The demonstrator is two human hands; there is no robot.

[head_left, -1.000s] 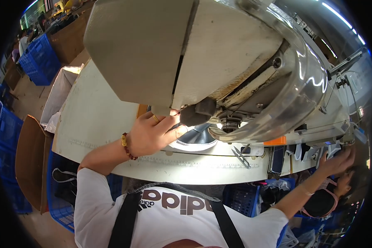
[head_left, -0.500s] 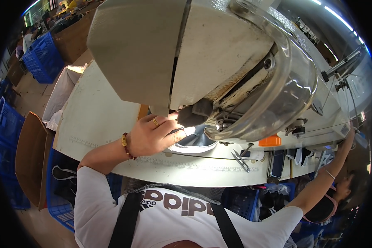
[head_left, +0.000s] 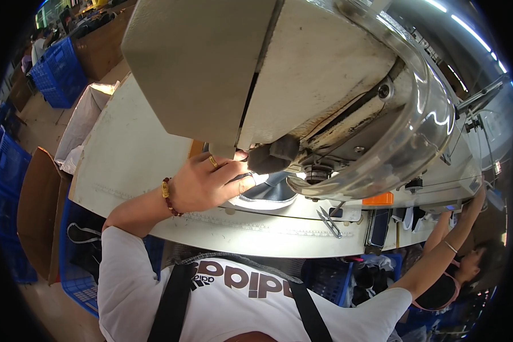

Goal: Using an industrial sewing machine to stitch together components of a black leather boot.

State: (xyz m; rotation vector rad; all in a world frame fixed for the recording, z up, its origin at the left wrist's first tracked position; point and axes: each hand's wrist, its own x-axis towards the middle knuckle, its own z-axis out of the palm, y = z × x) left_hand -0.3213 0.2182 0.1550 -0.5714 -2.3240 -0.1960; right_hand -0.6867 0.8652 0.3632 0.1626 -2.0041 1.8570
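Note:
My left hand (head_left: 208, 179), with a ring and a beaded bracelet, is bent over a dark shoe upper (head_left: 273, 194) with a pale stitched edge. Its fingers are closed at the piece, beneath the large cream sewing machine head (head_left: 211, 62); some fingertips are hidden. A dark grey foam-like block (head_left: 276, 155) sits right beside them and covers part of the upper. Far to the right, my right hand (head_left: 477, 191) is at the machine's right end, small and partly hidden, so its fingers cannot be made out.
A clear curved guard (head_left: 404, 142) hangs over the machine's right side. Thread snips (head_left: 329, 222), an orange block (head_left: 378, 199) and a phone (head_left: 377, 229) lie on the table. Blue crates (head_left: 60, 74) and a cardboard box (head_left: 40, 214) stand left. Another person (head_left: 467, 265) is close by on the right.
The whole view has shifted slightly. My left hand keeps its place by the upper under the machine head. The other person's raised arm now shows beside my right forearm.

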